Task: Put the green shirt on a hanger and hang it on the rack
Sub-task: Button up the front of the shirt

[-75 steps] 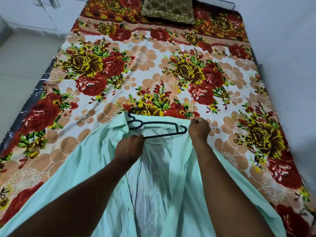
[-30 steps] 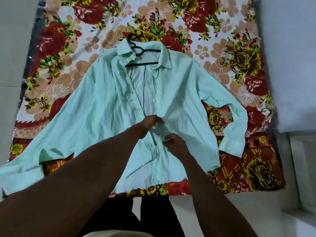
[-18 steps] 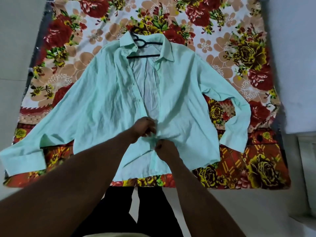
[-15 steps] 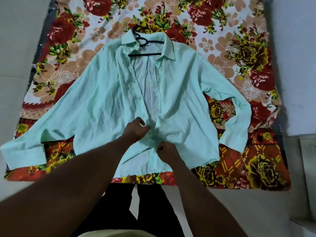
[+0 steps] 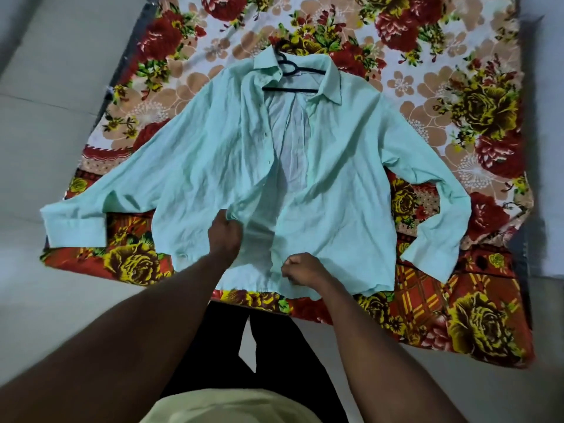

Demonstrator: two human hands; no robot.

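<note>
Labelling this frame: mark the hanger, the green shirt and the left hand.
hanger [image 5: 290,90], head view, lower bar.
green shirt [image 5: 345,178], head view, front panel.
left hand [image 5: 224,236], head view, back of hand.

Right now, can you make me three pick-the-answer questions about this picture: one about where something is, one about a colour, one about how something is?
1. Where is the hanger?
A) on the floor
B) tucked in the collar end of the green shirt
C) hooked on a rack

2. What colour is the hanger?
A) white
B) pink
C) dark

3. How is the shirt's front?
A) open
B) buttoned to the top
C) zipped shut

Answers:
1 B, its bar crosses under the collar, hook poking out above.
2 C, it looks black against the floral bedsheet.
3 A, the left hand and right hand each grip one front edge, a gap between.
</note>
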